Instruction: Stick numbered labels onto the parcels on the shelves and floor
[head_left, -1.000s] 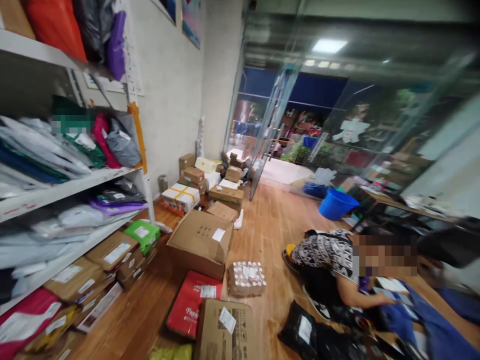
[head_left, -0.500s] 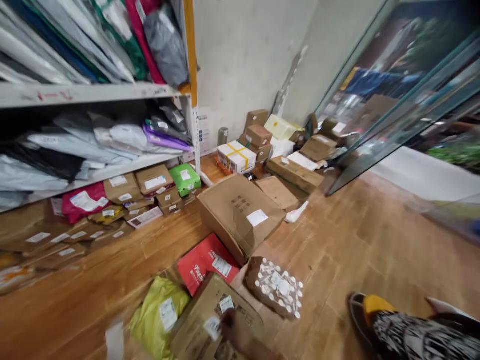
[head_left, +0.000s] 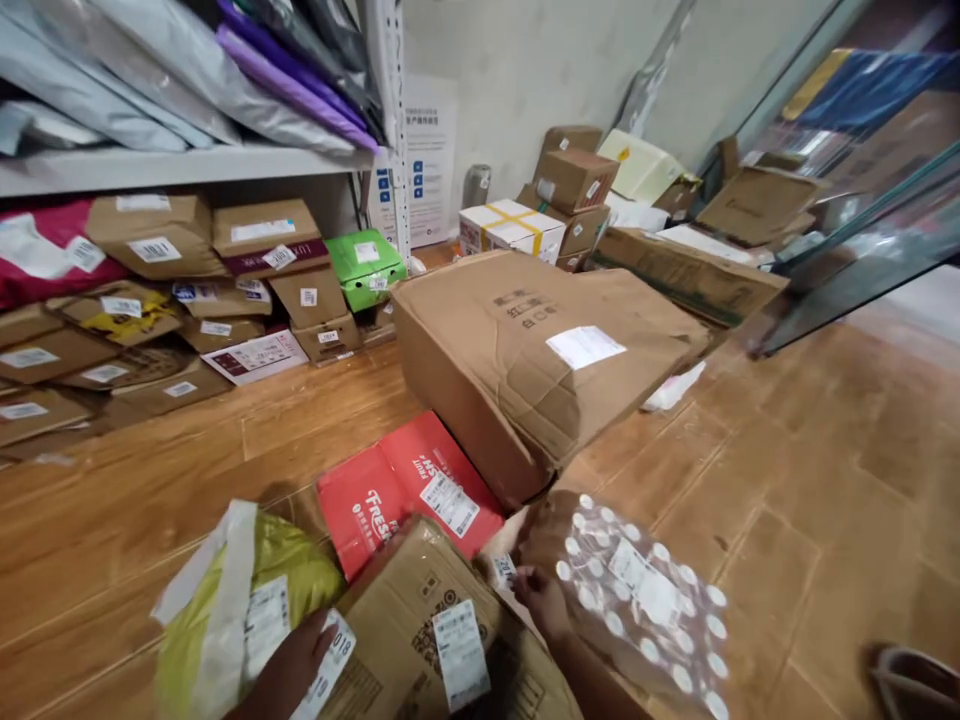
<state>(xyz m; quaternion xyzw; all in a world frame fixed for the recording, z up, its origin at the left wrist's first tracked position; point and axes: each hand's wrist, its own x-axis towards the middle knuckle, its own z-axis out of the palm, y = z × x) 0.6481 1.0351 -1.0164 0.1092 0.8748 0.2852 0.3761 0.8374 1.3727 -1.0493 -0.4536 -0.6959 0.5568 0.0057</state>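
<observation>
My left hand [head_left: 289, 668] at the bottom grips a strip of white number labels [head_left: 330, 655], printed 018 and 019. A pale strip [head_left: 229, 600] lies over the yellow-green parcel bag [head_left: 300, 560] beside it. My right hand [head_left: 546, 600] pinches a small printed number label [head_left: 502, 572] near the far right edge of a brown cardboard box [head_left: 390, 640]. That box carries a white shipping label [head_left: 461, 655]. Right of my right hand is a shrink-wrapped pack with white caps [head_left: 637, 600], also labelled. Behind the brown box lies a red fruit box [head_left: 409, 490].
A large carton [head_left: 480, 330] stands behind the red box. Stacked parcels [head_left: 157, 250] sit under the shelf [head_left: 187, 170] at left. More boxes [head_left: 577, 180] line the wall. A glass door [head_left: 862, 240] stands at right, and a shoe [head_left: 919, 680] shows lower right.
The view has come closer and lower. My right hand has moved right, from above the brown box to its far right edge. My left hand with the label strip has come into view.
</observation>
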